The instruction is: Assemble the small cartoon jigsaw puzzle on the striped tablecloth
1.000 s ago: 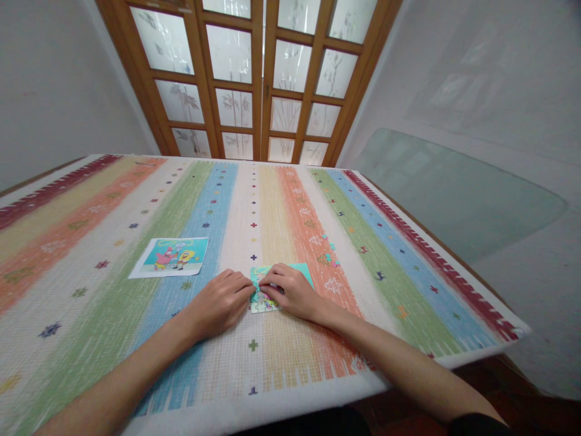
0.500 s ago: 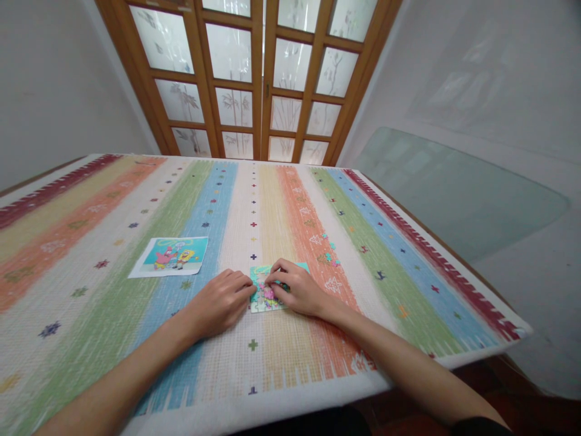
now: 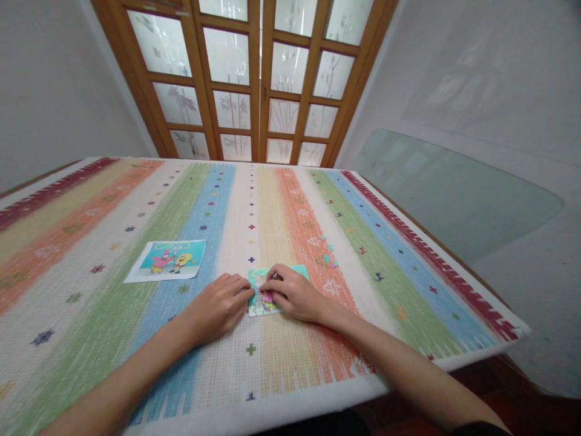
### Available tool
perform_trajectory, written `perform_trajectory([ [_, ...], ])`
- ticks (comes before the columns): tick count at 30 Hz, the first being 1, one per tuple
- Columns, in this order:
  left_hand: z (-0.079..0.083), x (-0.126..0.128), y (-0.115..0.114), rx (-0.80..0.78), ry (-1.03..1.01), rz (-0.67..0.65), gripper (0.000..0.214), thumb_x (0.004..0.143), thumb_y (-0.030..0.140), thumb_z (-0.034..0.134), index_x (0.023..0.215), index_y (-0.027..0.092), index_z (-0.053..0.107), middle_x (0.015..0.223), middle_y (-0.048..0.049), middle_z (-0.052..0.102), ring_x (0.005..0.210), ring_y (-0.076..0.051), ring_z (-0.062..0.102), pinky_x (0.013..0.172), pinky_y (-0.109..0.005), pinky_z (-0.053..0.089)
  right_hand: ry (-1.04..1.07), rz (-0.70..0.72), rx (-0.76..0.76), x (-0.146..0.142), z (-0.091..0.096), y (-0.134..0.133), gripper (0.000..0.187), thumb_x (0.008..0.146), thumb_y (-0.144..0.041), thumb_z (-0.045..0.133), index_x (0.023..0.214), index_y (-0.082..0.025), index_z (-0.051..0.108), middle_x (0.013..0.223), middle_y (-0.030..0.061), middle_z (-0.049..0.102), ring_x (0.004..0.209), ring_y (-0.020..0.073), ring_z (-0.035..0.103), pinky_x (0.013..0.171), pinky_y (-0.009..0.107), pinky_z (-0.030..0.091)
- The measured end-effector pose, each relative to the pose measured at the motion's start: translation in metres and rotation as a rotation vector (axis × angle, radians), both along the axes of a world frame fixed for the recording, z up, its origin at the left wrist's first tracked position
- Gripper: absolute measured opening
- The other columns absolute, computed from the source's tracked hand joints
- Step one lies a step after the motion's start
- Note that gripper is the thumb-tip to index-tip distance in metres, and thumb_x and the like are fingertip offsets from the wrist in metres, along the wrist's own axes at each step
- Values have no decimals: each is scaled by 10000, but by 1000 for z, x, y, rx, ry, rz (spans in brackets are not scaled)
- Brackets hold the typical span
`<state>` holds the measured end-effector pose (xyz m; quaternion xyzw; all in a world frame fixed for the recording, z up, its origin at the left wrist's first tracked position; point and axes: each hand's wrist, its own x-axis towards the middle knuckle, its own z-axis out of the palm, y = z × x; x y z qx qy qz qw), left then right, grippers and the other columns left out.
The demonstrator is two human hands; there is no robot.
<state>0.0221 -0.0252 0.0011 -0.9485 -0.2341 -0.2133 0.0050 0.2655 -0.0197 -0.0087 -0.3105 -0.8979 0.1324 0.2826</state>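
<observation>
A small jigsaw puzzle [image 3: 256, 310], partly put together in teal, pink and yellow, lies flat on the striped tablecloth. My left hand [image 3: 224, 304] rests on the cloth with curled fingers, its thumb and fingertips pressed on the puzzle's left edge. Over the puzzle's middle, my right hand [image 3: 295, 293] covers much of the picture. Its thumb and fingers pinch together on a puzzle piece that they mostly hide. Several loose teal and pink puzzle pieces [image 3: 327, 261] lie to the right of the puzzle.
A printed picture sheet [image 3: 170, 260] with cartoon figures lies left of the puzzle. The striped tablecloth [image 3: 272, 357] covers the table. A glass sheet [image 3: 454, 188] leans on the right wall, and wooden doors [image 3: 256, 91] with glass panes stand behind the table.
The right hand's fingertips have shifted slightly left over the puzzle. My left hand stays at the puzzle's left edge. The whole view has tilted slightly.
</observation>
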Motion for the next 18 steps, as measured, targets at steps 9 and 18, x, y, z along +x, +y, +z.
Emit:
perform_trajectory([
  [9,-1,0,0,-23,-16,0,251,945,89,448,1082,118,657,948,-115,660,864,-246,596,751,-400,507,-11,15,13,0,1,0,237,895,-79,542,1041,-180,698,1000,92,617,914,206,592,814,335,516],
  [18,-1,0,1,-19,8,-7,252,933,89,469,1090,123,663,935,-112,648,857,-247,579,753,-403,500,-3,22,-27,1,2,1,223,887,-71,542,1030,-164,686,1016,97,607,926,201,584,828,331,509],
])
